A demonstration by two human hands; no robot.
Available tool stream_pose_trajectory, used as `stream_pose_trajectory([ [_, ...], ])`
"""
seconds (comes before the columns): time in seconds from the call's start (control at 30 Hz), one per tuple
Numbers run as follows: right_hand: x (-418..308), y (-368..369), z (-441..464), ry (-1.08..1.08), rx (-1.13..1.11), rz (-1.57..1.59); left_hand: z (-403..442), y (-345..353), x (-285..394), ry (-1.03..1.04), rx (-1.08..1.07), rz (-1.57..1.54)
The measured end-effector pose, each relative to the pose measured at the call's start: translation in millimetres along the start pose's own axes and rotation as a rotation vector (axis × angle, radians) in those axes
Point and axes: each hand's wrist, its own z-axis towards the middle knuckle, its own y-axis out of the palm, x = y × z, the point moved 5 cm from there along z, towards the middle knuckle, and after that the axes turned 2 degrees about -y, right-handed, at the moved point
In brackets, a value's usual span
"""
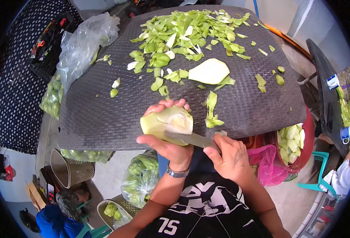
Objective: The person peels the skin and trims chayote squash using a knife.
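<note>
My left hand is wrapped round a peeled, pale green chayote piece, its cut face with the hollowed core turned up. My right hand grips a knife by the handle. The blade lies against the near side of the chayote, close to the core. Beyond my hands, a peeled chayote half rests on the dark woven-pattern table. Behind it spreads a heap of green peelings, and a few longer peel strips lie closer to me.
A red tub of cut pieces stands below the table's right edge, beside a pink plastic bag. Clear bags of chayotes and wicker-like bins are on the floor. A person in blue is at lower left.
</note>
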Motion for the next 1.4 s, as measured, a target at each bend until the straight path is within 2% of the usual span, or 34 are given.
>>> stream_pose_trajectory([
  [0.07,0.6,-7.7,6.1,0.057,-0.118,0.155,-2.1,1.4,-4.2,-0.019,-0.031,0.018],
  [0.17,-0.6,-15.8,8.6,0.089,-0.177,0.287,-0.6,5.1,4.8,-0.026,-0.290,0.300],
  [0.2,-1.8,-16.3,8.5,0.093,-0.182,0.318,1.5,-0.1,5.3,-0.118,-0.258,0.284],
  [0.3,-4.9,-17.9,9.9,0.121,-0.215,0.361,6.4,1.0,12.2,-0.159,-0.332,0.371],
  [0.4,-7.2,-25.2,11.7,0.115,-0.248,0.398,7.9,2.5,13.4,-0.144,-0.322,0.417],
  [0.6,6.0,-26.5,12.3,0.097,-0.300,0.480,10.7,1.9,9.1,-0.144,-0.447,0.392],
  [0.7,2.9,-39.4,13.5,0.092,-0.178,0.410,12.9,0.1,7.7,-0.203,-0.459,0.401],
  [0.8,12.8,-44.0,21.7,0.124,-0.257,0.309,16.7,-2.8,5.8,-0.241,-0.479,0.369],
  [0.93,12.7,-53.8,30.5,0.097,-0.263,0.204,22.6,-9.6,-3.6,-0.397,-0.381,0.110],
  [1.0,11.0,-57.9,34.7,0.134,-0.317,0.121,25.9,-10.4,-6.2,-0.445,-0.303,0.096],
  [1.07,13.6,-54.4,32.6,0.117,-0.308,0.193,24.8,-13.1,-8.7,-0.476,-0.243,0.002],
  [1.17,17.2,-45.0,27.0,0.157,-0.194,0.380,27.2,-20.8,-10.7,-0.586,0.008,-0.081],
  [1.2,18.1,-42.2,23.4,0.184,-0.140,0.455,28.5,-22.7,-12.9,-0.569,-0.012,-0.088],
  [1.3,13.2,-32.0,13.0,0.200,-0.119,0.401,25.9,-22.9,-15.2,-0.608,0.024,-0.145],
  [1.4,5.1,-22.3,2.9,0.130,-0.111,0.330,27.4,-21.9,-13.4,-0.603,0.060,-0.184],
])
